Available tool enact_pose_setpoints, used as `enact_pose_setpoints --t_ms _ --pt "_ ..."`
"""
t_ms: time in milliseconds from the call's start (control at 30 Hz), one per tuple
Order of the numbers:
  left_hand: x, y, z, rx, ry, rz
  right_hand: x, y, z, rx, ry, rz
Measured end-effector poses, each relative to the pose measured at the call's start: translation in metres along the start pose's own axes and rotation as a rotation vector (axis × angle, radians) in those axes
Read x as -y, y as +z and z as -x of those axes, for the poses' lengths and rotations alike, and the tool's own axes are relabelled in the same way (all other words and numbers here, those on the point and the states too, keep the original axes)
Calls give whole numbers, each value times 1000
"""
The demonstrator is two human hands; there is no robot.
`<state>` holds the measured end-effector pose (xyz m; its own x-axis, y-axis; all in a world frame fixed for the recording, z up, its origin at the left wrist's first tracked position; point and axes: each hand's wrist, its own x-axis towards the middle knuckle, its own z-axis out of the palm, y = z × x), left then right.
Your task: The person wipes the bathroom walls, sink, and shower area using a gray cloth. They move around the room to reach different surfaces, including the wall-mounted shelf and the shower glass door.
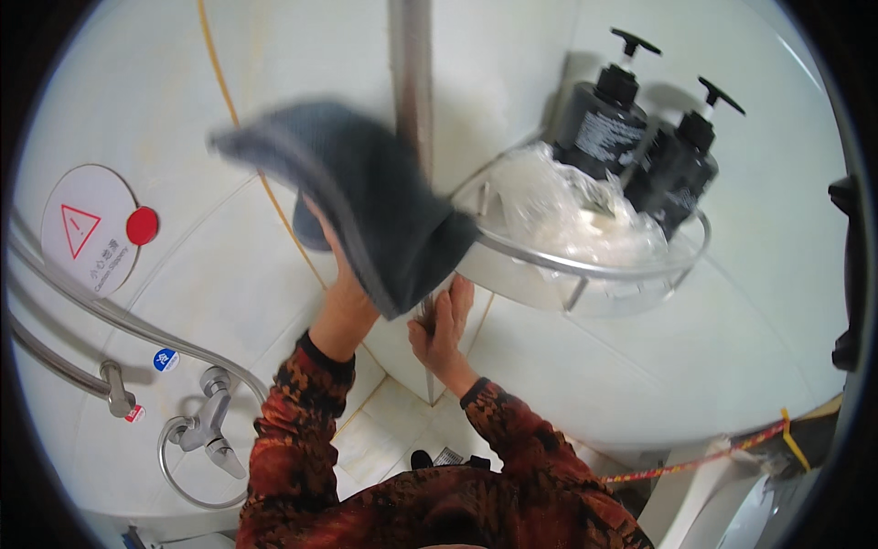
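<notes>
My left hand point(344, 297) holds up a dark grey cloth point(370, 201), which hangs over it, hiding most of the fingers and part of the vertical metal pole point(410, 55) in the corner. Below the cloth, my right hand point(444, 334) is closed around the lower pole, just under a round-fronted wire corner shelf point(585, 267). On that shelf stand two black pump bottles point(599, 128) point(675, 174) and a crumpled clear plastic bag point(558, 206) with something pale inside.
At left are a round warning sign point(90, 233), a metal bar point(55, 357), a hose point(137, 320) and a shower mixer point(210, 416) on the tiled wall. A red-yellow cord point(695, 462) runs at lower right, and the tiled floor point(375, 435) shows below.
</notes>
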<state>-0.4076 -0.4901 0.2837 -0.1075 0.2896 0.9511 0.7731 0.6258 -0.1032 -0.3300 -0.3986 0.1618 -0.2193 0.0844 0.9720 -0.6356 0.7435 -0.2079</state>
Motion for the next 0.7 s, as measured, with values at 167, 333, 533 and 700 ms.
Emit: enact_pose_setpoints --t_ms 167,333,533,700 --pt "-35 -15 92 232 -121 34 3 -10 -12 84 22 -44" --pt "-61 -51 85 438 -477 473 27 -59 -27 244 253 -285" --pt "-109 -74 63 191 -290 497 77 -95 -19 35 832 -742" --pt "-106 -79 48 344 -331 688 61 -107 -10 49 1118 -884"
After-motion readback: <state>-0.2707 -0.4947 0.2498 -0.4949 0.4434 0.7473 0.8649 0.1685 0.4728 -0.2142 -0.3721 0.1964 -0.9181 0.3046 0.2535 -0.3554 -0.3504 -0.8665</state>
